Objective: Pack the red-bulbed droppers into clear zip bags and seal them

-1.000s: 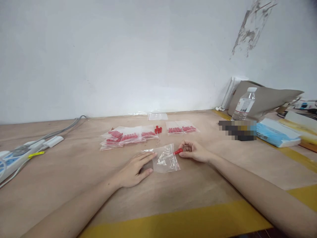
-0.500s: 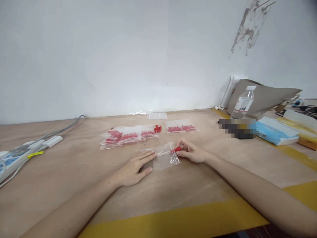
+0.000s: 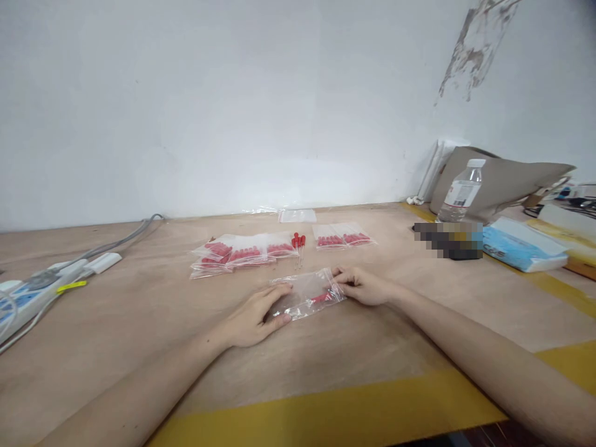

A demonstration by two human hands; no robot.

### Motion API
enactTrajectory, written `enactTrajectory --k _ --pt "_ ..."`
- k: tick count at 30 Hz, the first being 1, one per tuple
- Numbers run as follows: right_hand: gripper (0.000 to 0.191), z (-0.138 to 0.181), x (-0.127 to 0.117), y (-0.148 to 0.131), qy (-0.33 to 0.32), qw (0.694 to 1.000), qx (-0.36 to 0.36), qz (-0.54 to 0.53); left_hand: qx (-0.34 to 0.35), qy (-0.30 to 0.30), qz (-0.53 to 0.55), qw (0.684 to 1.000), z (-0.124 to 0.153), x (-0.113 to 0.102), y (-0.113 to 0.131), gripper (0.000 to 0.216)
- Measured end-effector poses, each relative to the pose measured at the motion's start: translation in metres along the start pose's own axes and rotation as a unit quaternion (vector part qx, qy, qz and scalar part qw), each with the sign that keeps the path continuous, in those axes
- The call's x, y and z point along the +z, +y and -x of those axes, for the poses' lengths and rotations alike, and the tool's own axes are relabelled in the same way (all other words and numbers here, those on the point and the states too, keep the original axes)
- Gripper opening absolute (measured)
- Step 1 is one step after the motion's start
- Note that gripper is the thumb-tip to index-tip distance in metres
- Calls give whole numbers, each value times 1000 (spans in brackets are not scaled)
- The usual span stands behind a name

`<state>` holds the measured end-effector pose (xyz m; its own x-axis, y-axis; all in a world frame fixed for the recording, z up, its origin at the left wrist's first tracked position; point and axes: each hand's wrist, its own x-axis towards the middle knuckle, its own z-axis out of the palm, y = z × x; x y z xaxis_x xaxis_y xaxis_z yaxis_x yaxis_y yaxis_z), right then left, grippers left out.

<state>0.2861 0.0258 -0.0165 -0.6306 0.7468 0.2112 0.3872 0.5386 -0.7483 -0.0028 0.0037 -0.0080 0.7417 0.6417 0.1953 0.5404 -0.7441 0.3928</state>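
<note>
A small clear zip bag [image 3: 305, 294] lies on the wooden table [image 3: 139, 323] between my hands, with a red-capped piece [image 3: 321, 297] inside it near its right end. My left hand [image 3: 254, 318] lies flat on the bag's left end, pinning it down. My right hand [image 3: 361, 286] pinches the bag's right edge with its fingertips. Just behind, a few loose red-capped pins [image 3: 298, 243] lie on the table.
Filled bags of red pieces lie in a pile [image 3: 242, 254] at centre left and a pair [image 3: 342, 238] at centre right. An empty bag [image 3: 297, 215] sits by the wall. A power strip [image 3: 32, 292] lies left; a water bottle [image 3: 460, 192] and blue pack [image 3: 521, 245] right.
My right hand pushed the red piece from the bag's mouth into the bag and now pinches the bag's edge. My left hand stayed on the bag.
</note>
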Motion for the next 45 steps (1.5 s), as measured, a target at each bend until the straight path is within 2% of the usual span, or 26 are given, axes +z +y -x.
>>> enactTrajectory --k 2,4,7,11,13,16,20,24,27,29,31,34,36,41,43,45 --pt "27 -3 -12 4 34 998 42 23 -7 5 13 1000 0 -1 1 40" --pt "25 -13 -24 11 108 989 87 60 -5 1 16 1000 1 -2 2 36" --pt "21 -44 -34 17 203 957 127 165 -6 -21 -3 1000 1 -3 1 32" --pt "25 -98 -29 21 188 917 199 289 -19 -40 -22 999 1 -2 -2 35" --pt "29 -119 -22 25 192 905 228 303 -14 -39 -27 999 1 -1 -3 35" --pt "31 -139 -13 34 208 901 257 282 -12 -36 -34 999 1 1 -6 36" --pt "23 -147 -7 40 239 909 274 205 -8 -33 -33 999 1 2 -6 35" --pt "18 -138 -19 33 279 922 255 83 -12 -39 -30 999 1 0 -4 35" --pt "24 -110 -33 24 334 913 232 17 -17 -45 -31 998 1 -1 -3 35" --pt "25 -80 -38 21 385 897 215 -24 -10 -43 -33 998 0 -1 -5 35" --pt "23 -49 -38 20 461 859 170 -148 -2 -38 -34 999 0 0 -7 35" --pt "28 -16 -27 23 492 827 153 -225 4 -33 -31 999 0 2 -10 35" --pt "28 -7 -17 24 496 819 159 -242 4 -33 -28 999 -1 3 -11 35" --pt "26 -10 3 17 462 804 172 -332 4 -26 -26 999 -1 2 -9 38" --pt "27 -8 8 12 413 803 184 -388 2 -17 -23 1000 0 1 -7 41" --pt "28 -3 10 9 330 831 191 -405 -1 -12 -20 1000 0 1 -5 44"
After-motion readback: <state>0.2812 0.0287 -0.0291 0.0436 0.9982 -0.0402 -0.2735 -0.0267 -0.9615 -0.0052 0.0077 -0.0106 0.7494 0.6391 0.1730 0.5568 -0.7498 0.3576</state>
